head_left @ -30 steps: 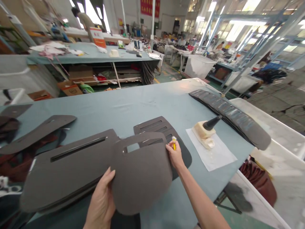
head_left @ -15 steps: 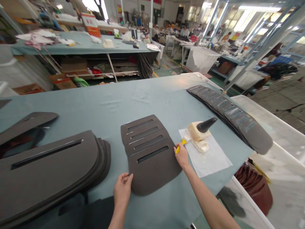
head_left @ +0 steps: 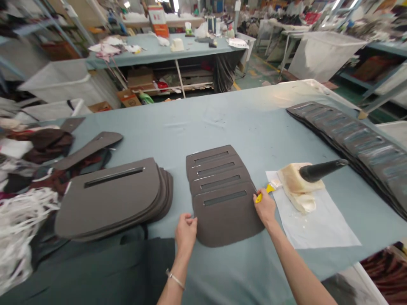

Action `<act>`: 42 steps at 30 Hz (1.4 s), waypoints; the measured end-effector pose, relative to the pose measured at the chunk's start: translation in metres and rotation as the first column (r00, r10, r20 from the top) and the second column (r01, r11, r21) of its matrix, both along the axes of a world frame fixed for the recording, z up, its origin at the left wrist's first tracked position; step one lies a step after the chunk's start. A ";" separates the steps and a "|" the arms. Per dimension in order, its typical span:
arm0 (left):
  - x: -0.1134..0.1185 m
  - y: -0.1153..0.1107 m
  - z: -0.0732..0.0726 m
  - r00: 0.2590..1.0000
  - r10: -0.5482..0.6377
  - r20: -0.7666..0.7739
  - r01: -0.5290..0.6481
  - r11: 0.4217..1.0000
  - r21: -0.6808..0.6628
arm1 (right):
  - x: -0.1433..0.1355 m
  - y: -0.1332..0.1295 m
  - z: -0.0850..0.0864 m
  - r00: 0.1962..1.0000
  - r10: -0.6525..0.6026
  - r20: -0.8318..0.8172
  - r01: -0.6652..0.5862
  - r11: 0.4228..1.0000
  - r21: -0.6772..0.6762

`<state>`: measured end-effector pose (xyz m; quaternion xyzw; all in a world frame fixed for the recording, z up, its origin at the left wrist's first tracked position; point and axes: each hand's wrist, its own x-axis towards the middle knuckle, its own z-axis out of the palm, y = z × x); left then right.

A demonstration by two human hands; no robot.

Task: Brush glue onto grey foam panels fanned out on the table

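Observation:
Dark grey-brown panels [head_left: 219, 220], each with a long slot, overlap in a staggered row at the middle of the table. My left hand [head_left: 185, 236] is closed at the front panel's left edge, its thumb against the rim. On the opposite edge rests my right hand [head_left: 265, 208], which also grips a small brush [head_left: 266, 193] with a yellow handle and pale bristles. Right of it, a cream block-shaped container [head_left: 294, 178] with a black cone-shaped piece [head_left: 321, 170] lies on a white sheet [head_left: 321, 231], and a pale, thick substance has spread there.
A pile of similar slotted panels [head_left: 111, 203] lies on the left, near white cords [head_left: 28, 228] and dark cloth [head_left: 127, 271]. Another staggered row of panels [head_left: 352, 135] runs along the right. Behind stand a second table [head_left: 140, 46] and a white bin [head_left: 324, 55].
The view has turned left, so everything sits farther right in the picture and more of the left side shows. Both hands stay at the edges of the front panel.

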<state>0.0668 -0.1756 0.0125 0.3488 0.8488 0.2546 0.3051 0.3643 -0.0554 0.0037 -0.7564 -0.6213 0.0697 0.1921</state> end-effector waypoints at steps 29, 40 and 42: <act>0.005 -0.001 0.011 0.990 -0.098 -0.101 0.092 0.994 -0.058 | -0.002 -0.001 0.006 0.996 0.086 0.034 -0.086 0.996 0.018; 0.014 0.001 0.018 0.956 -0.184 -0.230 0.165 0.981 -0.099 | -0.001 0.005 0.001 0.983 0.123 0.134 -0.115 0.991 -0.062; 0.014 0.001 0.017 0.963 -0.167 -0.213 0.150 0.984 -0.094 | 0.000 0.006 0.000 0.984 0.127 0.129 -0.121 0.991 -0.048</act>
